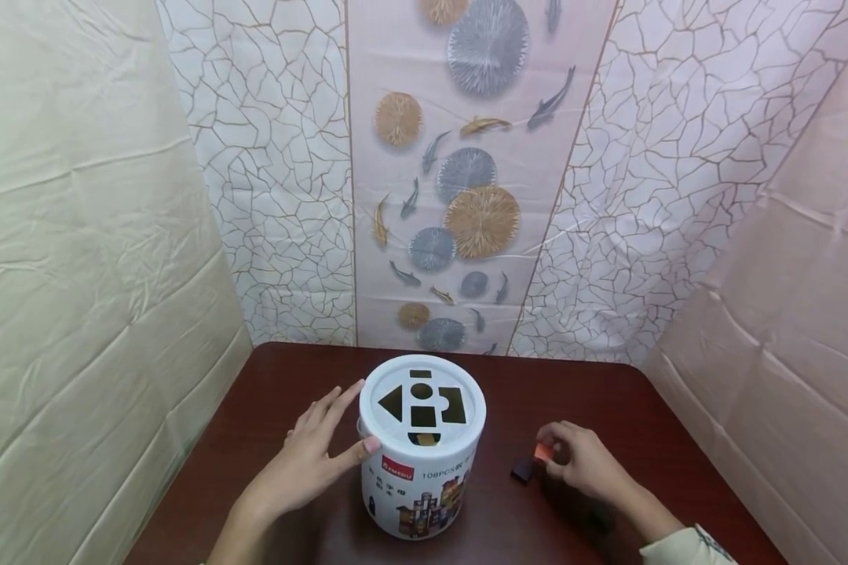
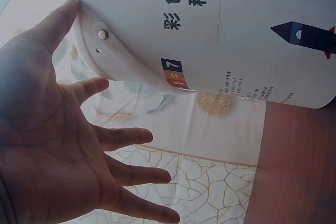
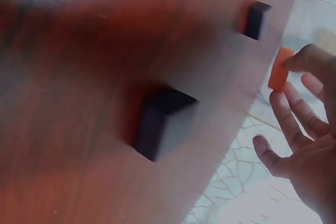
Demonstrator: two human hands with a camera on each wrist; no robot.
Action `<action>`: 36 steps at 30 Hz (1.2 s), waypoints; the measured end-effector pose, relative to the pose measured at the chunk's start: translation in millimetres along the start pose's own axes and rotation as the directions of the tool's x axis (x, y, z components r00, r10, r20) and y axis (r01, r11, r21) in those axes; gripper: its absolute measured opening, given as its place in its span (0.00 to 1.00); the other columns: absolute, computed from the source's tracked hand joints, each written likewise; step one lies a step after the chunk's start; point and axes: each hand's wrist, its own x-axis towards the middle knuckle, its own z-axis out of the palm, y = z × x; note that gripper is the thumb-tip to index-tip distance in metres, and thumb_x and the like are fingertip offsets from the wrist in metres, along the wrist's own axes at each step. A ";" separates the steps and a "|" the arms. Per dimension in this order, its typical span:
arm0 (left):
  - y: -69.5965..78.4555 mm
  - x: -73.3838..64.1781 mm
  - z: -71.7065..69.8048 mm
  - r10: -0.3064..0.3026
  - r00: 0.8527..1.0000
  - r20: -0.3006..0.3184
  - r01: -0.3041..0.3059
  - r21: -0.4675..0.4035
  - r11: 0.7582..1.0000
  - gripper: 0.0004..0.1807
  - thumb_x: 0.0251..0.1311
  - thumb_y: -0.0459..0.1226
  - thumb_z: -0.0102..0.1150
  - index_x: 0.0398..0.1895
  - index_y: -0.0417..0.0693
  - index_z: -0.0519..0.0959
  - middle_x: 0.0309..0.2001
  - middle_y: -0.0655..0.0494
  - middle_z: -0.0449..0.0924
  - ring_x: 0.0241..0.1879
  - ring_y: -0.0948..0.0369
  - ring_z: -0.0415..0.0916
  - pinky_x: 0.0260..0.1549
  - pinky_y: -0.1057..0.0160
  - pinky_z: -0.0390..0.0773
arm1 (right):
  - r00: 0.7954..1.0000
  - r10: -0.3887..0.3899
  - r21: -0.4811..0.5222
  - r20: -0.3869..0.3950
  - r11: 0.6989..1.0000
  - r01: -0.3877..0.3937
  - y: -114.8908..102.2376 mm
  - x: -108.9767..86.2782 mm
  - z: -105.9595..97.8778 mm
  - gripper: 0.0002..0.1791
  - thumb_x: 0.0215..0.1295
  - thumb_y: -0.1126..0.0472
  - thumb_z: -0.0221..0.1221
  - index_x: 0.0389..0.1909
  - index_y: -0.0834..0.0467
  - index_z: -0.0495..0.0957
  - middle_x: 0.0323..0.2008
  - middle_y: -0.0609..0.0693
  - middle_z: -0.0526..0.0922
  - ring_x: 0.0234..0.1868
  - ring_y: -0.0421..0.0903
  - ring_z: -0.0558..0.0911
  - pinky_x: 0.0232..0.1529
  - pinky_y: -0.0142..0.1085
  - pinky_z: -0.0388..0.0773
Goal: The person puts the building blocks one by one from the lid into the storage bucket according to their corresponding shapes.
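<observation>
A white lidded bucket [image 1: 411, 486] with printed building-block pictures stands on the table; its lid [image 1: 394, 369] has several shaped cut-outs. My left hand [image 1: 304, 463] is spread at the bucket's left side, with thumb and index fingertips at the lid's rim; in the left wrist view its other fingers stretch out straight. To the right of the bucket, my right hand [image 1: 583, 463] pinches a small orange block [image 3: 281, 70] between thumb and fingers. Close by that hand a dark block [image 1: 521, 471] sits on the table. Another dark block [image 3: 165, 124] shows nearer in the right wrist view.
The dark red-brown table [image 1: 304, 369] ends at a patterned cloth backdrop [image 1: 438, 180]. Pale cloth walls rise at the left [image 1: 99, 259] and right [image 1: 763, 298]. A white handle [image 2: 136, 69] hangs along the bucket's side.
</observation>
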 end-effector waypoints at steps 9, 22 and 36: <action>0.2 -1.3 -0.5 0.003 1.000 -0.006 -0.003 0.005 1.000 0.49 0.70 0.71 0.62 0.89 0.87 0.50 0.90 0.45 0.51 0.87 0.28 0.47 0.69 0.07 0.48 | 0.987 -0.133 0.033 -0.094 0.990 0.136 -24.4 7.6 -27.3 0.30 0.49 0.76 0.80 0.50 0.49 0.85 0.42 0.43 0.89 0.40 0.42 0.85 0.42 0.34 0.85; 1.2 -0.4 -1.8 0.010 1.000 -0.006 -0.010 0.002 1.000 0.49 0.70 0.71 0.62 0.89 0.86 0.49 0.90 0.45 0.51 0.87 0.29 0.46 0.70 0.07 0.48 | 0.947 -0.273 0.042 -0.169 0.958 0.284 -63.1 25.0 -59.9 0.31 0.47 0.77 0.81 0.51 0.52 0.85 0.44 0.41 0.90 0.41 0.43 0.86 0.49 0.20 0.78; -1.2 0.8 -0.9 0.007 1.000 -0.009 -0.007 -0.002 1.000 0.49 0.69 0.71 0.63 0.89 0.87 0.50 0.90 0.45 0.51 0.87 0.29 0.46 0.71 0.08 0.47 | 0.933 -0.319 0.069 -0.169 0.940 0.334 -95.4 37.0 -72.1 0.31 0.49 0.75 0.82 0.53 0.50 0.86 0.47 0.38 0.90 0.43 0.39 0.88 0.51 0.22 0.80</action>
